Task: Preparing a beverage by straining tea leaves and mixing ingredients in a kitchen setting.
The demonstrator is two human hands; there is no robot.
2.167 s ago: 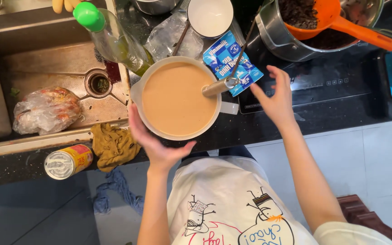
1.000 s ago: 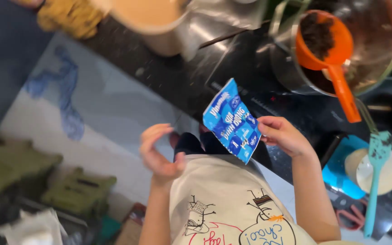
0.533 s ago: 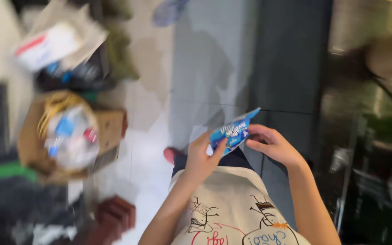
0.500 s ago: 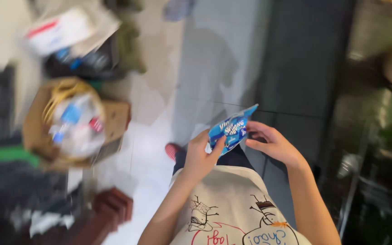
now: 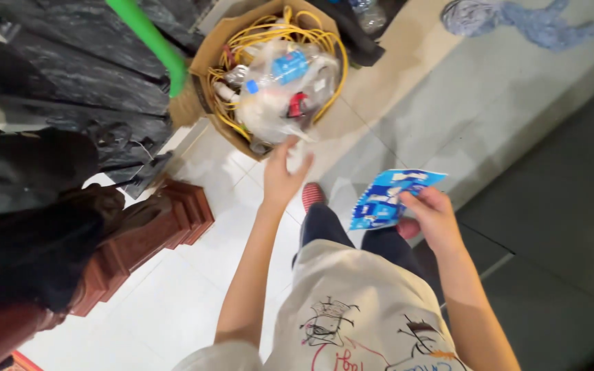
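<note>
dark furniture, far left: black draped cloth [image 5: 29, 227] over a reddish-brown wooden stand [image 5: 152, 227] on the white tiled floor [image 5: 173, 302]; well apart from both hands.
green bar: a bright green pole [image 5: 149, 41] slants across the top, ending beside the box rim.
cardboard box [image 5: 204, 65]: open-topped, used as a bin; holds a coil of yellow cable [image 5: 269, 31] and a clear plastic bag [image 5: 276, 96] stuffed with mixed rubbish. It looks nearly full.
left hand [image 5: 283, 175]: grip apart, fingers spread, empty; fingertips just below the clear bag at the near rim of the box, not clearly touching it.
red slipper tip [image 5: 313, 194]: shows between the hands, on the floor.
blue-and-white packet [image 5: 390, 198]: flat foil sachet, in the air over the floor tiles, near the box but not over it.
right hand [image 5: 431, 216]: grip clamped on the packet's lower right edge, thumb on top, fingers beneath.
packet axis: long axis runs from lower left to upper right; printed face turned up towards the camera; free end towards the box side.
blue rag [image 5: 517, 20]: crumpled on the floor, top right, well apart.
progress (judgement): packet in hand and brought near the bin; dropping it in is not yet done. Whether the packet is empty cannot be told.
</note>
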